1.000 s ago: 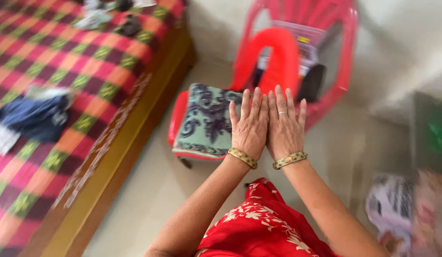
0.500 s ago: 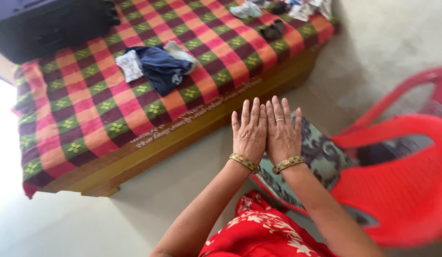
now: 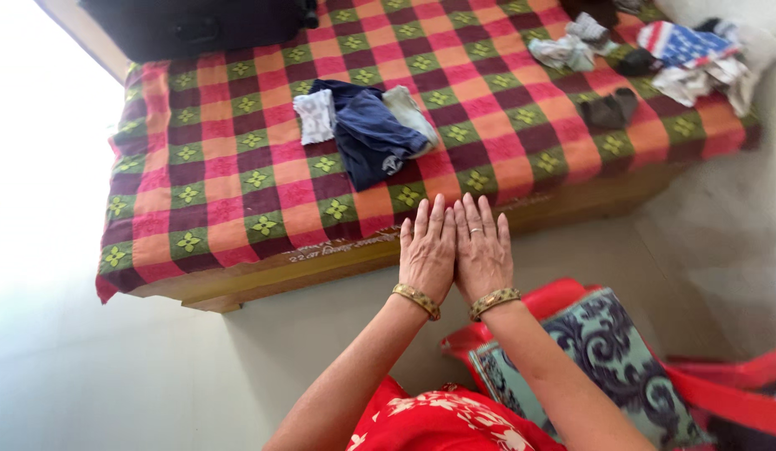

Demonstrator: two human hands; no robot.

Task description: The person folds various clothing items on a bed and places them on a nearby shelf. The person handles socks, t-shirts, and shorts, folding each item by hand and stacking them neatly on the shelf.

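The left hand (image 3: 428, 250) and right hand (image 3: 483, 249) are held out flat, side by side and touching along the forefingers, fingers straight, holding nothing. Compared with a second ago the hands keep the same pose; only the view has swung, from the red plastic chair (image 3: 722, 392) to the bed (image 3: 262, 276), which now lies just beyond the fingertips. Nearest clothing: a dark blue garment (image 3: 369, 138) lying with pale cloths mid-bed, apart from both hands. More garments, possibly socks, lie at the far right corner (image 3: 680, 58). The bed carries a red-and-green checked cover; a patterned cushion (image 3: 605, 367) rests on the chair; the floor is pale
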